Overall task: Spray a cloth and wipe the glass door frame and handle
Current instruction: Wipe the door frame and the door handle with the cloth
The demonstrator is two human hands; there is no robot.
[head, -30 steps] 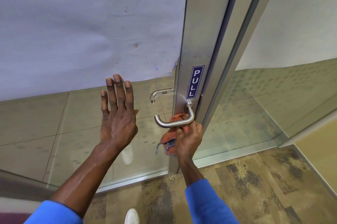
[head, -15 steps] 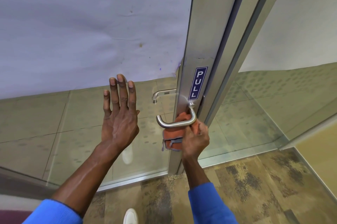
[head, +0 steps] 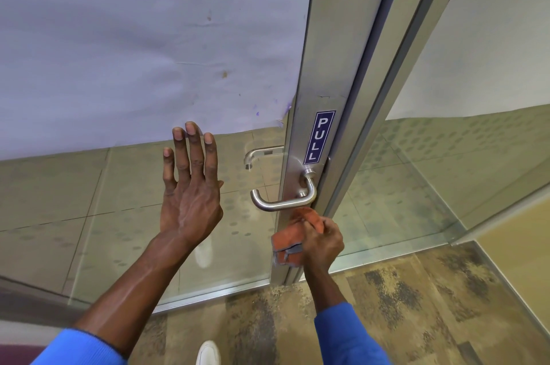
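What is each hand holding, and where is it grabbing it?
The right hand grips the orange cloth bunched at its right side, just below the door handle. The left hand is open, holding nothing.

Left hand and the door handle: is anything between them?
Nothing solid. In the head view, only bare glass panel shows between the open left hand and the door handle; the orange cloth sits lower, bunched in the right hand.

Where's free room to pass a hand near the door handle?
Open glass between the left hand and the handle, and the frame above the PULL sticker. Crowded just below the handle: right hand with the orange cloth.
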